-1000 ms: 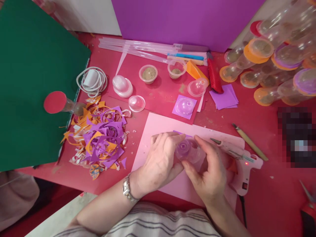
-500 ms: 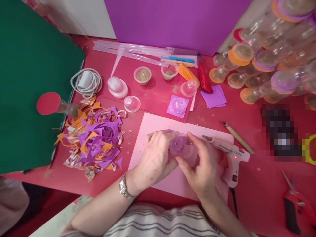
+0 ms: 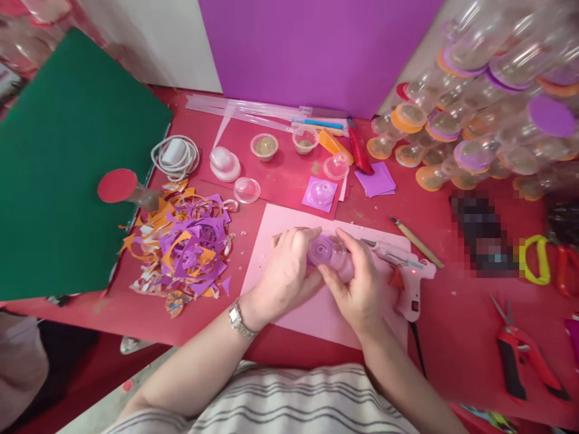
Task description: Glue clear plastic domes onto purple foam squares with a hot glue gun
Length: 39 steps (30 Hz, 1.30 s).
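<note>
Over the pink sheet [image 3: 312, 328], my left hand [image 3: 287, 265] and my right hand [image 3: 362, 286] hold a clear plastic domed piece [image 3: 322, 249] between them. Purple shows at its left part, and my fingers hide some of its edges. My left fingers close on the left side, while my right thumb and forefinger pinch the right side. A pink glue gun [image 3: 412, 277] with a lit red light lies just right of my right hand. Beyond my hands, a clear dome [image 3: 321, 191] rests on a purple square [image 3: 307, 204].
Purple and orange scraps [image 3: 194, 241] lie heaped at left beside a red-capped bottle [image 3: 118, 184]. Small cups of sand [image 3: 265, 146] stand at the back. Clear bottles [image 3: 479, 120] are stacked at right, above red pruning shears [image 3: 525, 349] and a wooden-handled tool [image 3: 418, 243].
My view has shifted, so the things on the table sit differently in the frame. Both hands keep hold of the clear domed piece, with little change in their grip.
</note>
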Available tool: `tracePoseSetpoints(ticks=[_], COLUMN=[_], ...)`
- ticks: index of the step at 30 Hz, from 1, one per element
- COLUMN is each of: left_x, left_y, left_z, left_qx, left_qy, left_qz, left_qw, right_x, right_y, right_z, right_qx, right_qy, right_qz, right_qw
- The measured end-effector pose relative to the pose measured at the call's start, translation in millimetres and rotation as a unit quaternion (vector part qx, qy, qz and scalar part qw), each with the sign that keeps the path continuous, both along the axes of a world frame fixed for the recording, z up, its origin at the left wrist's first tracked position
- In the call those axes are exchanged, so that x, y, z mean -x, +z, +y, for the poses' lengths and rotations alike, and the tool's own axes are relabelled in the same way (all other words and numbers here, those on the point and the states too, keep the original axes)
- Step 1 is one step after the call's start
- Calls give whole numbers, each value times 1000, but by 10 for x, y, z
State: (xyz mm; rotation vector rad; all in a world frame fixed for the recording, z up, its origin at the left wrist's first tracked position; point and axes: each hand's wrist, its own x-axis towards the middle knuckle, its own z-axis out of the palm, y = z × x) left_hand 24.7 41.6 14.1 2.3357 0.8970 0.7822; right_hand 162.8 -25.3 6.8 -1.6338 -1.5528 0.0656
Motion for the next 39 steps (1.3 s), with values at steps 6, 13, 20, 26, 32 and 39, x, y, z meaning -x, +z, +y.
tracePoseSetpoints(ticks=[6,13,20,26,32,39], left_x=[-7,11,-4,-4,27,31], left_y=[-45,-64,-49,-45,-10,-29], left_z=[-1,-9,-33,-42,-48,-23], left_qx=[-8,-11,-2,-4,23,26], left_qy=[-4,-4,11,18,-3,-8], left_qz=[17,34,51,60,35,31], left_qw=[1000,999,999,998,999,999], right_x=[0,-22,8,34,31,56], right_y=[-46,-92,-58,-28,4,21], right_z=[-5,-35,11,32,15,12], right_qx=[-12,-10,-41,-41,-25,-3], right_qy=[-10,1,-4,-4,-5,-12], right_qz=[-2,14,0,-12,-3,14], right_qw=[1000,1000,999,999,1000,1000])
